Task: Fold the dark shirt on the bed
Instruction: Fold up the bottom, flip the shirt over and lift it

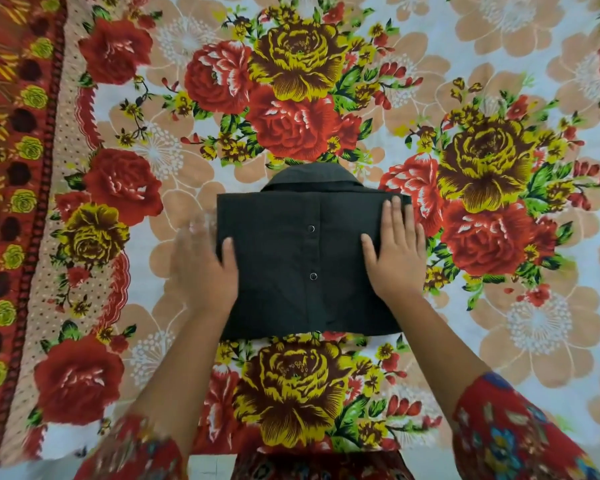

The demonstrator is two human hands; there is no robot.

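A soft, light dark cotton shirt (pixel 309 258), folded square, is pressed flat on the floral bedsheet (pixel 499 81); the left hand (pixel 201 268) and right hand (pixel 397 251) are spread open at its side edges, gripping nothing.

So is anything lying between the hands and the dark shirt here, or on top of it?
Nothing visible. The dark shirt lies as a folded rectangle on the floral bedsheet, collar away from the person. The right hand rests flat on its right edge; the left hand, blurred, sits at the left edge with its thumb on the cloth.
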